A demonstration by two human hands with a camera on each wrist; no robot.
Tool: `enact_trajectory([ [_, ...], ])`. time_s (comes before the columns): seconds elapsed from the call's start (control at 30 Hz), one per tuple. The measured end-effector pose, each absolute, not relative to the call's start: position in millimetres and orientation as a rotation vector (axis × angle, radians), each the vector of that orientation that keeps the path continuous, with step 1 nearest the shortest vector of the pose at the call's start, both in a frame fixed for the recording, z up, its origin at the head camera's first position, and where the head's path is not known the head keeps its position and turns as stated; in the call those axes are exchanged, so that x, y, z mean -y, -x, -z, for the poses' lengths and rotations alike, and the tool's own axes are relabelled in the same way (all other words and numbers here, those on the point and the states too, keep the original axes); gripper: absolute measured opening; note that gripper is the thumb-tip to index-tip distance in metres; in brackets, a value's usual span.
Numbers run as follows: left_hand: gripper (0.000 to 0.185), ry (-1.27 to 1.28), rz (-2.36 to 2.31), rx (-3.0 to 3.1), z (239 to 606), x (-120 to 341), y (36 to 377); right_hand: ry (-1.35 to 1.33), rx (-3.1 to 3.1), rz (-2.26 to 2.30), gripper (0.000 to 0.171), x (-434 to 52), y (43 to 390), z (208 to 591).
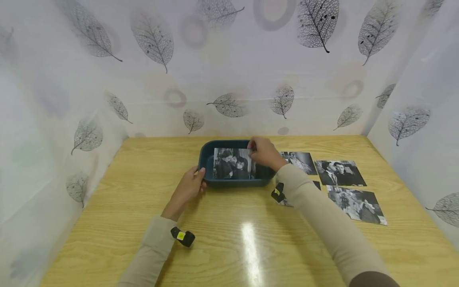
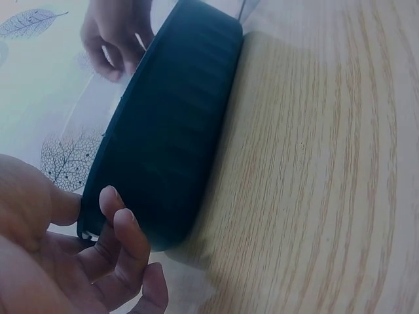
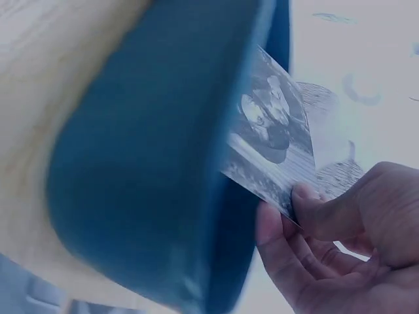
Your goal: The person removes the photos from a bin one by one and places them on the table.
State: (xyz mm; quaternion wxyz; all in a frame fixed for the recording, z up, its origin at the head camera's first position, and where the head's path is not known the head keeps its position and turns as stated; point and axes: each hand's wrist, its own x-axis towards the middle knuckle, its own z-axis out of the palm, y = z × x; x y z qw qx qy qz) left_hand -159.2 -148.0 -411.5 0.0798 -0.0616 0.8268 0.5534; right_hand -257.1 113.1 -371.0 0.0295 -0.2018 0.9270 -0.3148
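1. The worktop [image 1: 229, 247] is big, wooden and shiny. It carries everything, so the hands can work low and slow over it.
2. The dark blue tray [image 1: 206, 157] sits near the back middle of the worktop. It is best kept flat and not pushed about.
3. Four more photos [image 1: 338, 172] lie flat on the worktop, off to the right of the right grip. They are well apart from the tray, one partly under the sleeve. The arm should not drag across them.
4. The photo [image 1: 232, 163] in hand is black and white. It stands tilted over the tray, with its lower edge down inside. Most of it lies to the left of the right grip.
5. The left hand [image 1: 189, 186] holds the tray's near left corner. Its thumb is on the rim and its fingers are curled at the wall. This grip only needs to be firm enough to stop the tray sliding.
6. The right hand [image 1: 263, 152] pinches the photo's top right corner between thumb and fingertips [image 3: 302, 196]. A soft pinch at the edge is best, so the paper does not bend or get finger marks.
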Motion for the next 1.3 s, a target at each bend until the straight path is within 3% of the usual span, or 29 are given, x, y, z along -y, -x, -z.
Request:
enact_trajectory([
  [0.63,0.037,0.167,-1.669,-2.455,413.0,149.5,160.9,0.497,-2.663,1.252,0.012,-165.6,221.0,308.5],
  [1.3,0.038,0.144,-1.657,-2.461,410.3,149.9,161.3,0.509,-2.425,1.282,0.010,-178.8,171.4,369.4],
])
